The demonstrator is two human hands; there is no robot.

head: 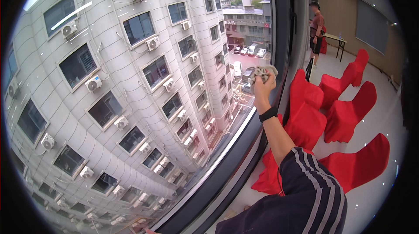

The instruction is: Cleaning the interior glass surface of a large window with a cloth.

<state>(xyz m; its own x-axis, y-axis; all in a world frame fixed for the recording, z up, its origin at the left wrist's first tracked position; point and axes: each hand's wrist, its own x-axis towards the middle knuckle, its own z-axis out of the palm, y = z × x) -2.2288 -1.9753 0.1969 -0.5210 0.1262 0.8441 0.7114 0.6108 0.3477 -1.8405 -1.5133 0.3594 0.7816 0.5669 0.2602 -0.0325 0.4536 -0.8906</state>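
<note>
My right hand grips a crumpled grey cloth at the window pane, close to the pane's dark right-hand frame. A black band circles that wrist, and the arm is stretched far out from a dark sleeve with grey stripes. Of my left hand only a bit of finger shows at the bottom edge, by the lower window frame; the rest is cut off. A faint pinkish reflection lies on the glass beside it.
Several chairs with red covers stand right of the window, some close behind my arm. Farther back a person stands near a folding table. Through the glass appear a pale building with air-conditioner units and parked cars below.
</note>
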